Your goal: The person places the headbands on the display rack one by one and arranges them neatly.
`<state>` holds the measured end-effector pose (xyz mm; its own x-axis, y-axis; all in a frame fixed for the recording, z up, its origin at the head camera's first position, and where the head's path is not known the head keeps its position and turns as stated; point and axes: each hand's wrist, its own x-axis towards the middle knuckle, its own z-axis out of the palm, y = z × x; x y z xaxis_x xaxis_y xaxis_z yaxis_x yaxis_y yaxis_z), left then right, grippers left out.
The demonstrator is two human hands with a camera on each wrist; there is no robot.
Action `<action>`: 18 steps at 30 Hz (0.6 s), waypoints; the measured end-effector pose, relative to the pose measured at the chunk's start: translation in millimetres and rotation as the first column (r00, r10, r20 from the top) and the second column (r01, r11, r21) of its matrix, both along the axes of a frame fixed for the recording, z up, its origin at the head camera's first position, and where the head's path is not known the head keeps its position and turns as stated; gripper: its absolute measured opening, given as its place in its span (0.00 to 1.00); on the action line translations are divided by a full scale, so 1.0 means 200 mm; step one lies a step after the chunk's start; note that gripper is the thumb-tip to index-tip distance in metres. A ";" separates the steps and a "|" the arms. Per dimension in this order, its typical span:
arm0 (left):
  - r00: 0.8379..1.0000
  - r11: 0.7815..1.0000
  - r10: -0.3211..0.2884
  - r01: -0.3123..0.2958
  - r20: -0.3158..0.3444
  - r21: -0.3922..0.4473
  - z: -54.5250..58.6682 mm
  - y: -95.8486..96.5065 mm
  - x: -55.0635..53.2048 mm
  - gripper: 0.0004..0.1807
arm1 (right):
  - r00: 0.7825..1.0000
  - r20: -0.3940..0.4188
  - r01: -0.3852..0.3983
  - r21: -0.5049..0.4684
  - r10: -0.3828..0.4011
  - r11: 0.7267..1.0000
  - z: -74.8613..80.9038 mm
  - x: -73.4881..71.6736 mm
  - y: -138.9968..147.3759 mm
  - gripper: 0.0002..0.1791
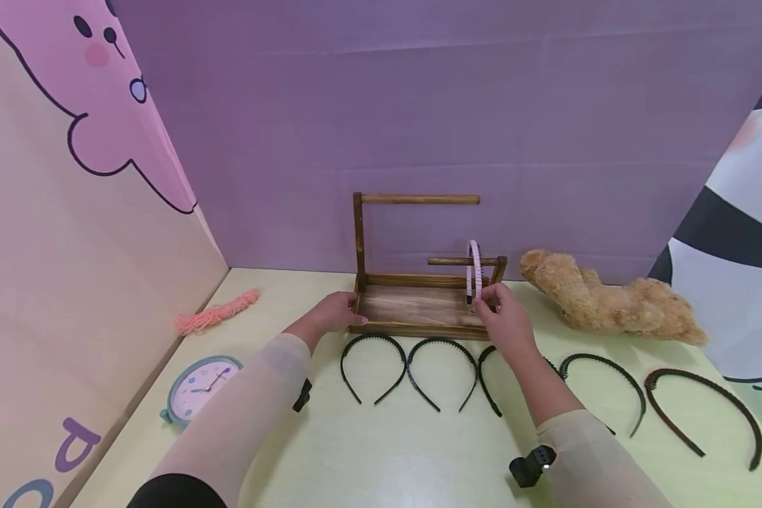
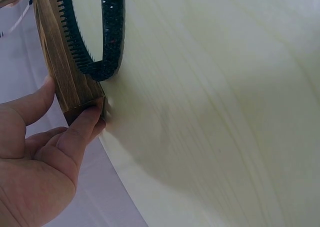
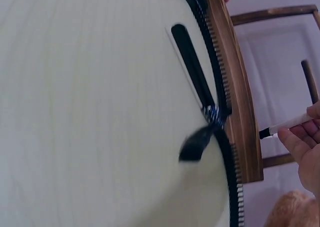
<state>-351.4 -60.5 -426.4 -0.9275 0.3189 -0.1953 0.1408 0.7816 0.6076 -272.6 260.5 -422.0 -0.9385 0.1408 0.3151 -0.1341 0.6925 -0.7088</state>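
Note:
A brown wooden rack (image 1: 413, 329) with a tray base and two bars, one high on the left and one low on the right, stands against the back wall. My left hand (image 1: 331, 312) grips its left end, the thumb on one side and fingers round the corner (image 2: 75, 159). Over the low bar (image 1: 447, 261) hangs a pale pink headband (image 1: 477, 264). My right hand (image 1: 508, 321) pinches the lower end of that headband between thumb and fingers, just above the tray. In the right wrist view, the headband's dark tip (image 3: 265, 133) sticks out past the fingers.
Several dark toothed headbands, among them one at the left (image 1: 373, 337) and a reddish-brown one (image 1: 705, 372) at far right, lie in a row before the rack. A fluffy tan plush (image 1: 609, 303) lies right of it. Coral yarn (image 1: 219, 312) and a blue-rimmed clock (image 1: 197, 388) are left.

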 end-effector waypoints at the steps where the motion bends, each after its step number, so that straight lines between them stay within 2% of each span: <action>1: 1.000 1.000 -0.001 0.001 0.000 -0.002 0.00 0.00 0.00 0.40 | 1.000 0.001 0.011 0.001 -0.011 1.000 0.00 0.00 0.01 0.10; 6: 1.000 1.000 -0.001 0.001 0.002 -0.021 -0.01 0.00 -0.01 0.41 | 0.999 -0.004 0.034 -0.002 -0.034 0.999 -0.02 0.00 0.06 0.11; 18: 1.000 1.000 -0.002 0.002 0.005 -0.016 -0.01 0.00 -0.01 0.40 | 0.997 0.064 0.038 0.004 -0.038 0.999 -0.04 0.01 0.12 0.12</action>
<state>-352.4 -60.0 -427.6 -0.9258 0.3175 -0.2050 0.1395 0.7912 0.5955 -270.6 283.5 -429.0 -0.9507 0.1761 0.2551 -0.0621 0.6980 -0.7134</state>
